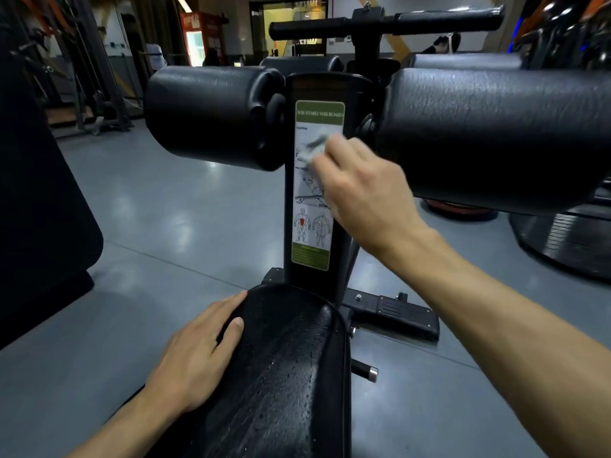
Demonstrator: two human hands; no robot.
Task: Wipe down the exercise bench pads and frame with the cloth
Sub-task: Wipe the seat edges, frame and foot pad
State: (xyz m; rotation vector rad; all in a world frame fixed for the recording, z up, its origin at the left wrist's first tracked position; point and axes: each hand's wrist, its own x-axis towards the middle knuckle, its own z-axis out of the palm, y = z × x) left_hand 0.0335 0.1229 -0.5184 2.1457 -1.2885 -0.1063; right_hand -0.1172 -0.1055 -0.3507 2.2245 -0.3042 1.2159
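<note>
The black seat pad (284, 375), speckled with droplets, lay nearest, and the left hand (198, 355) rested flat on its left edge with fingers (231, 328) straight and slightly spread. Beyond it rose the upright frame post (325, 87) between two big roller pads (211, 117), carrying a green-bordered instruction label (312, 233). The right hand (363, 193) pressed a small, blurred cloth (317, 147) against that label, its fingers curled round it.
</note>
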